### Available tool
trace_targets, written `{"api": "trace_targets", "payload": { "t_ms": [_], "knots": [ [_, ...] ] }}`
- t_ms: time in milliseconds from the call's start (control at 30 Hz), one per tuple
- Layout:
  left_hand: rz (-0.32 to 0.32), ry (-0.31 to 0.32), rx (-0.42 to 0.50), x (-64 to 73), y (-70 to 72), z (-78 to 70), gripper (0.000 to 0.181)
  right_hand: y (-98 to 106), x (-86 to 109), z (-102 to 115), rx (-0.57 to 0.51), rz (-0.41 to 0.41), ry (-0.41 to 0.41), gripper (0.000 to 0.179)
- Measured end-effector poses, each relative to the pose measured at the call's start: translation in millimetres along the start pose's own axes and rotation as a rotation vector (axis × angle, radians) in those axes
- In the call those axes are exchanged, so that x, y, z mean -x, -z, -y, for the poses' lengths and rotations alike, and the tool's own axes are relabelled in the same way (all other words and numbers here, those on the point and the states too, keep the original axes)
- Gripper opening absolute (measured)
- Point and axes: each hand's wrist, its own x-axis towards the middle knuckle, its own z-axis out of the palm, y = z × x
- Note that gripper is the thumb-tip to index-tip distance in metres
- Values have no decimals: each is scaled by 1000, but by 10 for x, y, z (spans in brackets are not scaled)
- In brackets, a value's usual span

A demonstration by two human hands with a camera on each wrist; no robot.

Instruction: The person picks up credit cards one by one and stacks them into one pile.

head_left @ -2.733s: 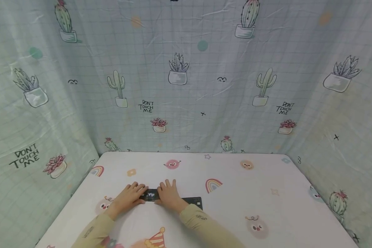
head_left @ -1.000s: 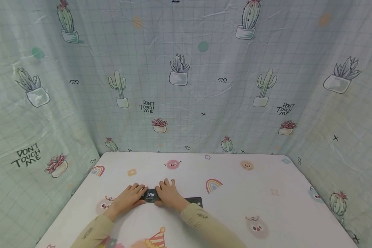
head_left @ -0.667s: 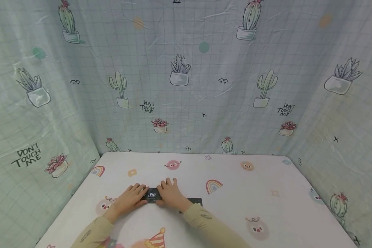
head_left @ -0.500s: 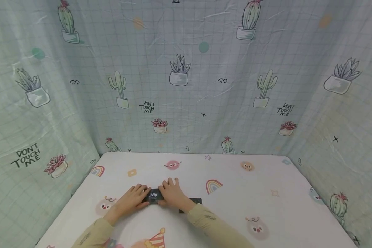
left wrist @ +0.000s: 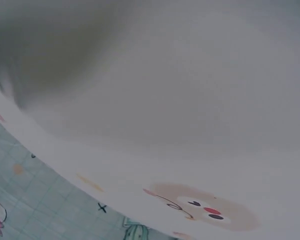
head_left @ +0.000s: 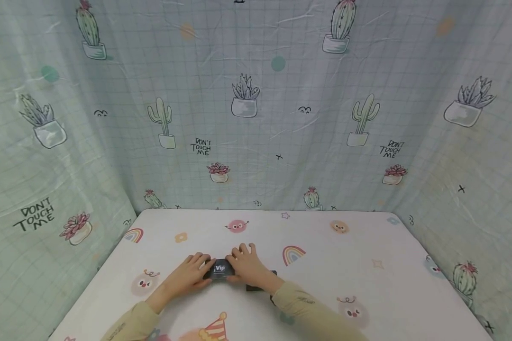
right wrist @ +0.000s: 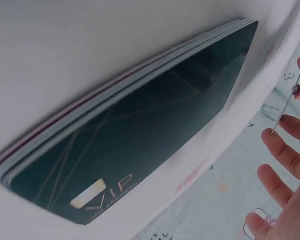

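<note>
A dark card (head_left: 220, 269) marked "Vip" is held between both hands near the table's middle in the head view. My left hand (head_left: 187, 274) pinches its left end, thumb at the near edge and fingers at the far edge. At the right end, my right hand (head_left: 249, 267) pinches it the same way, other fingers raised. The right wrist view shows this card (right wrist: 285, 110) nearly edge-on between fingertips (right wrist: 272, 142). Close below that camera lies a neat stack of cards (right wrist: 140, 120), a dark green "VIP" card on top; my right wrist partly covers the stack (head_left: 254, 287) in the head view.
The white table (head_left: 333, 265) carries printed cartoon faces and rainbows. A cactus-print curtain (head_left: 256, 142) hangs behind it and along both sides. In the left wrist view, a blurred shape (left wrist: 55, 55) and the tabletop (left wrist: 165, 115) appear, with no hand showing.
Both hands have shifted right together, carrying the card between them. My right forearm now covers the stack's right part, while its left part has come into view.
</note>
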Motion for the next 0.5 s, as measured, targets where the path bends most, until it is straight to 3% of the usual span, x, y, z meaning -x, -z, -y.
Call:
{"api": "trace_targets", "payload": {
  "t_ms": [333, 500],
  "knots": [
    [-68, -49, -27, -40, 60, -116, 56, 39, 150, -95, 24, -50, 32, 57],
    [-67, -48, -26, -75, 111, -175, 55, 89, 220, -139, 1, -37, 37, 56]
  ]
}}
